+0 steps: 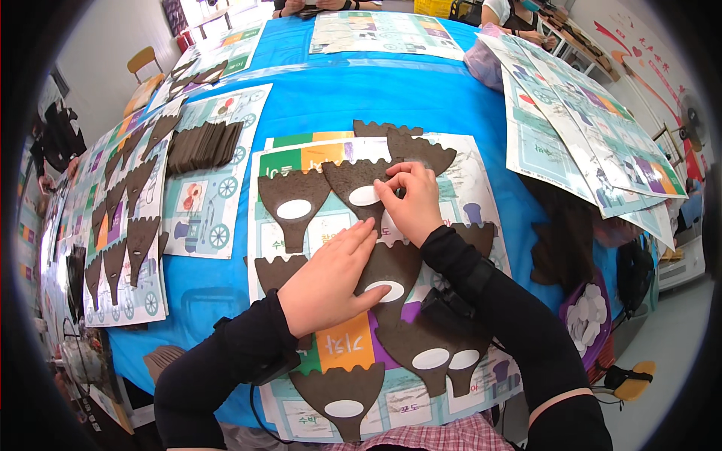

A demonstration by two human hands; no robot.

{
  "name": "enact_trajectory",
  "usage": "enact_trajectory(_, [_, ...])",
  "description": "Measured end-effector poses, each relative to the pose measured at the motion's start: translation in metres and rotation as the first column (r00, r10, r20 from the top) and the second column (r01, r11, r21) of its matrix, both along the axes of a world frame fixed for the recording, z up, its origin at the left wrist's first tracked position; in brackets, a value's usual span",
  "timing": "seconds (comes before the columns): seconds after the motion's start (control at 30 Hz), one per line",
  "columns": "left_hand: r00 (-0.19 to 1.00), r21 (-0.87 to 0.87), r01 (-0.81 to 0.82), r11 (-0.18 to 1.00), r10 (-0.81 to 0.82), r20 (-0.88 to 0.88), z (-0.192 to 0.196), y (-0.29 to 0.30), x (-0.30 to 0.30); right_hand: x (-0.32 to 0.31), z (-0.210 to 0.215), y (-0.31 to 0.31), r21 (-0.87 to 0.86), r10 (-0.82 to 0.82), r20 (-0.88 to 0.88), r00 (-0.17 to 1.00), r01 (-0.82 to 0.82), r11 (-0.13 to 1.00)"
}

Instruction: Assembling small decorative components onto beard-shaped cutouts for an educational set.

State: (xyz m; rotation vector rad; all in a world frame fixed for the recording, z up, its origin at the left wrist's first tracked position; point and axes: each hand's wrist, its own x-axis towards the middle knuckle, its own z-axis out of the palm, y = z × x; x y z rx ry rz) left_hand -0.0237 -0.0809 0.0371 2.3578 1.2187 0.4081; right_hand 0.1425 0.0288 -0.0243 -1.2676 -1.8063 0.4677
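Note:
Several dark brown, fan-shaped cutouts (295,186) with scalloped tops and narrow stems lie on a printed sheet (470,169) in front of me. Many carry a white oval patch. My right hand (412,203) is closed in a pinch of thumb and forefinger at the right edge of one white oval (363,196), which lies on an upper middle cutout (347,174). Just below, my left hand (331,282) rests flat with fingers stretched, its fingertips by that cutout's stem. It partly covers other cutouts. Some lower cutouts overlap.
White ovals (588,319) fill a purple basket (565,304) by the right edge. On the blue table cover (338,90), a row of stacked cutouts (203,148) sits left, near sheets bearing more cutouts (141,180). Printed sheets (553,128) overhang at right. Other people's hands (535,36) show beyond.

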Motion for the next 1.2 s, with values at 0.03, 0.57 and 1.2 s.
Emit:
enact_trajectory(0.03, [1.0,0.0,0.002,1.0,-0.002,-0.002,0.0,0.0,0.0,0.0,0.0,0.0,0.001,0.001,0.011,1.0,-0.001,1.0])
enact_trajectory(0.57, [0.999,0.199,-0.013,0.98,0.02,-0.029,0.0,0.037,-0.012,-0.003,-0.003,0.003,0.071,-0.031,0.077,0.997,0.025,0.997])
enact_trajectory(1.2, [0.958,0.183,-0.011,0.983,0.063,-0.28,0.015,0.042,0.0,0.263,0.173,-0.166,-0.462,0.351,0.439,0.827,-0.127,0.878])
